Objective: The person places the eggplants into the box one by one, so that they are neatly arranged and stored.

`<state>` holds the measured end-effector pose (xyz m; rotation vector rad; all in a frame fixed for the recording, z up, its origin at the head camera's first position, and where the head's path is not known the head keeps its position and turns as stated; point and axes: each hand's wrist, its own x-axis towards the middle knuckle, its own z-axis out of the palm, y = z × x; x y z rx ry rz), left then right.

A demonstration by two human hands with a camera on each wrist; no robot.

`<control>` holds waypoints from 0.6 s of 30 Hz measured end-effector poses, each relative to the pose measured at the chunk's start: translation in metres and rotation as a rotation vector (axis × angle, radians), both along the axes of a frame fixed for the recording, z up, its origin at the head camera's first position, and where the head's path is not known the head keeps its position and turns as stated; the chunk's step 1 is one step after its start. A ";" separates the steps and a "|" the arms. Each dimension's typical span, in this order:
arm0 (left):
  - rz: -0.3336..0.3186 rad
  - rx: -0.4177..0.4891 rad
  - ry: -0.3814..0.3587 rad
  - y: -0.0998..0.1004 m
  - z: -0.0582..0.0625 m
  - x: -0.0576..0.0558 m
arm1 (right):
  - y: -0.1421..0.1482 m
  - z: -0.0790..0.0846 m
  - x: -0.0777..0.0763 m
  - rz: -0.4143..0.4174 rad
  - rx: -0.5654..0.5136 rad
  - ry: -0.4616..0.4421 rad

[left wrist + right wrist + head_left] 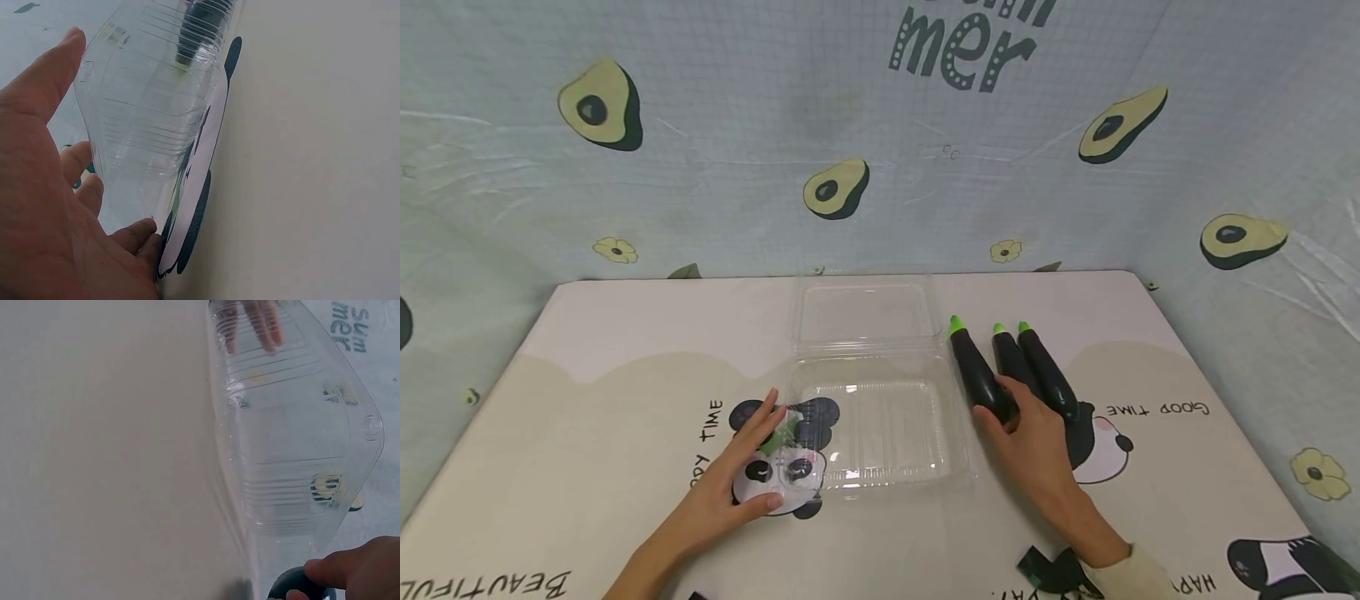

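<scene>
A clear plastic clamshell container [880, 425] lies with its lid [865, 312] folded back on the far side. My left hand [741, 467] is at the container's left side, fingers spread and thumb apart; the left wrist view shows this hand [44, 156] beside the clear wall. To the right of the container lie three dark eggplants with bright green tips. My right hand [1030, 433] grips the near end of the leftmost eggplant [976, 367] between thumb and fingers. The middle eggplant [1013, 360] and the rightmost eggplant [1048, 371] lie just beyond that hand.
The table [625, 467] has a printed cover with pandas and lettering. A dark green, crumpled-looking object [1052, 571] is near the front edge, by the right wrist. Behind the table hangs a pale sheet [722, 125] with printed avocados.
</scene>
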<state>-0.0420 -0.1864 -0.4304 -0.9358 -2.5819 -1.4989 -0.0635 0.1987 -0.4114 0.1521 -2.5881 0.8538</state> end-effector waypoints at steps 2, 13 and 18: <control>-0.001 0.009 -0.006 0.000 0.000 0.000 | 0.001 0.001 0.000 -0.005 -0.008 0.024; 0.000 0.017 0.009 0.000 -0.002 -0.001 | 0.006 0.012 -0.001 0.011 -0.034 0.149; -0.004 0.007 -0.007 -0.001 -0.002 -0.001 | 0.010 0.022 -0.004 0.023 -0.058 0.187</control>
